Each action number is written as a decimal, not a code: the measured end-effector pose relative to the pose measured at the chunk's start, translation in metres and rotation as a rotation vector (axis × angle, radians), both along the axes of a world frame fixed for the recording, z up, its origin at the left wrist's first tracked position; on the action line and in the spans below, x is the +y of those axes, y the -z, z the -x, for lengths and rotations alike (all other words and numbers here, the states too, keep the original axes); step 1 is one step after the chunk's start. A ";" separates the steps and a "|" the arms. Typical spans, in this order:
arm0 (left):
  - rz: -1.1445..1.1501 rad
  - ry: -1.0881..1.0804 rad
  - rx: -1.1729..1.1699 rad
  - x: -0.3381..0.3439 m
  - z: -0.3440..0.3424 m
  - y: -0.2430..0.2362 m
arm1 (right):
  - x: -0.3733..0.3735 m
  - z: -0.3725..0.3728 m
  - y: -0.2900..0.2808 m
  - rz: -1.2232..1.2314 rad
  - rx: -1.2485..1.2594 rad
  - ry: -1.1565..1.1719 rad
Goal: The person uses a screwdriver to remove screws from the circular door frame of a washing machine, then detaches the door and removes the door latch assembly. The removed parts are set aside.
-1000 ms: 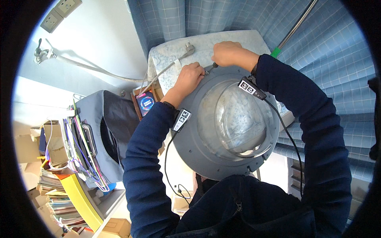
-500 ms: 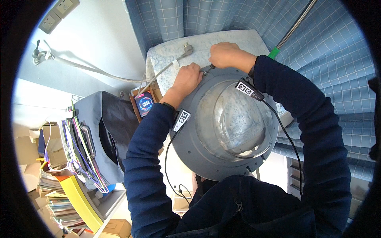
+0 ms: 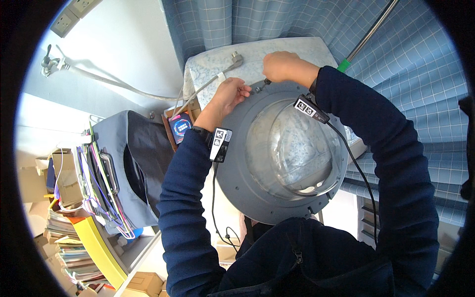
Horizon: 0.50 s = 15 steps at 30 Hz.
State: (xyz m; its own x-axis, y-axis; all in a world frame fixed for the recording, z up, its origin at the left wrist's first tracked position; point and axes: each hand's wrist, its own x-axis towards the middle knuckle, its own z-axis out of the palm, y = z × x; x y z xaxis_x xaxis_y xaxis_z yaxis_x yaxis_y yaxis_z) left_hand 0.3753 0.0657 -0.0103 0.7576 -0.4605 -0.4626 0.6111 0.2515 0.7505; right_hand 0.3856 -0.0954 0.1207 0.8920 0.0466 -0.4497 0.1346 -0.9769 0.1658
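Note:
A round grey washing-machine door ring (image 3: 232, 171) with a bulging clear glass bowl (image 3: 292, 143) rests in front of me, its far edge over a pale patterned cover (image 3: 203, 69). My right hand (image 3: 283, 67) is closed in a fist at the ring's far rim. From it sticks a slim dark tool (image 3: 267, 80), most of it hidden by the fingers, pointing at a small metal fitting (image 3: 258, 90) on the rim. My left hand (image 3: 231, 94) sits just left of that fitting, fingers loosely bent and apart, with nothing visible in them.
A grey cable with a plug (image 3: 236, 60) lies across the cover. To the left are an open cardboard box (image 3: 171, 132), a grey fabric bag (image 3: 116, 133) and several hangers (image 3: 101, 183). Blue checked curtains (image 3: 420, 99) and a metal pole (image 3: 371, 29) stand at the right.
My left hand has drawn slightly left from the metal fitting, and its wrist has turned, showing more of the fingers. My right hand has stayed nearly in place with the tool.

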 end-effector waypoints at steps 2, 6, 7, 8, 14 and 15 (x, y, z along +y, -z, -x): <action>0.005 0.003 0.024 -0.001 0.000 -0.002 | -0.007 -0.013 0.006 0.045 0.115 -0.177; -0.040 0.008 -0.004 -0.005 0.003 -0.008 | -0.020 -0.027 0.017 -0.077 0.193 -0.176; -0.052 -0.001 -0.006 -0.006 0.004 -0.010 | -0.021 -0.028 0.018 -0.093 0.175 -0.165; -0.061 -0.006 -0.010 -0.007 0.005 -0.011 | -0.020 -0.028 0.019 -0.079 0.175 -0.154; -0.032 -0.006 -0.077 -0.009 0.007 -0.015 | -0.006 -0.013 0.003 -0.032 0.105 0.009; -0.026 -0.001 -0.099 -0.009 0.007 -0.015 | -0.004 -0.008 0.001 -0.016 0.073 0.038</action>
State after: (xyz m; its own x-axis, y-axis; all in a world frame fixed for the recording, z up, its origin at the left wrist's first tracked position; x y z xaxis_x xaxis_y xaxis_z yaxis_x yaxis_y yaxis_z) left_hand 0.3682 0.0565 0.0045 0.8007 -0.4481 -0.3976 0.5336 0.2318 0.8134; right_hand 0.3941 -0.0992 0.1198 0.8582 0.0210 -0.5128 0.1083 -0.9841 0.1408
